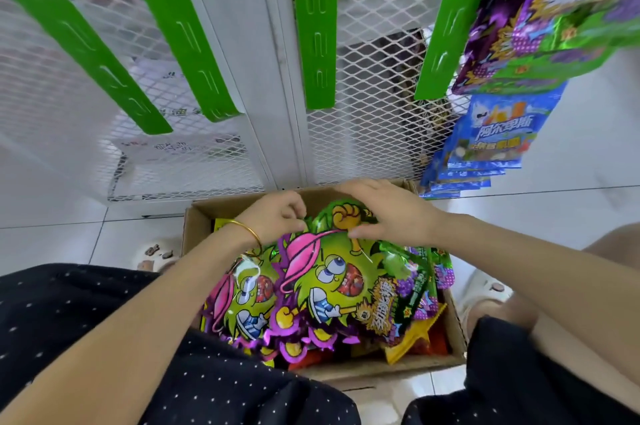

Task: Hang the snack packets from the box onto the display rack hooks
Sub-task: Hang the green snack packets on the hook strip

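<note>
Left arm: bare forearm reaching forward from the lower left, left hand (277, 218) with fingers curled in, fingertips pinching the upper edge of the top snack packet (332, 282). Right arm: bare forearm entering from the right edge, right hand (388, 213) palm down and arched over the same packet's top, fingers on the far side, thumb on its face; hands near, apart
</note>
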`<state>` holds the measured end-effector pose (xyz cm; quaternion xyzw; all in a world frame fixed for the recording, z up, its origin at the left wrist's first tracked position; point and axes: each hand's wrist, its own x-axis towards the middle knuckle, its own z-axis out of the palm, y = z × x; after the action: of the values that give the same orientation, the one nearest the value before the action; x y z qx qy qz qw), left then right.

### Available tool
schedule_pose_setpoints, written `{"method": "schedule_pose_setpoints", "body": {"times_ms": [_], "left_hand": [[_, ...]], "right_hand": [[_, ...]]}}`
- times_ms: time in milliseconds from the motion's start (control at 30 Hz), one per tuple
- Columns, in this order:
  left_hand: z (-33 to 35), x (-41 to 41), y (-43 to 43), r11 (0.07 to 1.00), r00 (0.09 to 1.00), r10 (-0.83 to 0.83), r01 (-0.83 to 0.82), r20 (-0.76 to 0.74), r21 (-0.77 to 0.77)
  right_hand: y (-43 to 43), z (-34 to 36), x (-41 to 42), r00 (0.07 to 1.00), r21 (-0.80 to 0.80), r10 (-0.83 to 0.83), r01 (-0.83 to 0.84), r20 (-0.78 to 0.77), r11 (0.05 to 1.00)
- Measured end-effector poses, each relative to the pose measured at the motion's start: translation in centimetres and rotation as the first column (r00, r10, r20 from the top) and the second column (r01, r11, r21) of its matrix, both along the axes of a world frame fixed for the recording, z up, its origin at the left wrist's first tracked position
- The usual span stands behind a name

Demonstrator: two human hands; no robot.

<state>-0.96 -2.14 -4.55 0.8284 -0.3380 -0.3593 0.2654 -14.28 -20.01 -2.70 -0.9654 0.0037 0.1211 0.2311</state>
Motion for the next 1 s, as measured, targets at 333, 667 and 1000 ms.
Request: {"method": "schedule_pose_setpoints", "body": {"times_ms": [333,667,1000], "left_hand": [[8.9,-2.9,-3.1,0.974,0.999,-0.031,0.021,-0.043,-0.226],[24.4,-6.8,-13.7,0.887,0.904,-0.236,0.351,0.358,-0.300],[37.8,-7.6,-26.0,0.606,0.843,0.250,0.247,0.476,-0.756]], "right_hand": [[-3.3,5.4,-2.1,0.906,0.552,-0.424,0.346,0.014,0.759],[-8.8,18.8,-7.8,0.722,0.637,-0.629,0.345,0.289,0.689],[-16.7,31.8,-9.2,0.424,0.527,-0.662,0.402,0.618,0.749]]}}
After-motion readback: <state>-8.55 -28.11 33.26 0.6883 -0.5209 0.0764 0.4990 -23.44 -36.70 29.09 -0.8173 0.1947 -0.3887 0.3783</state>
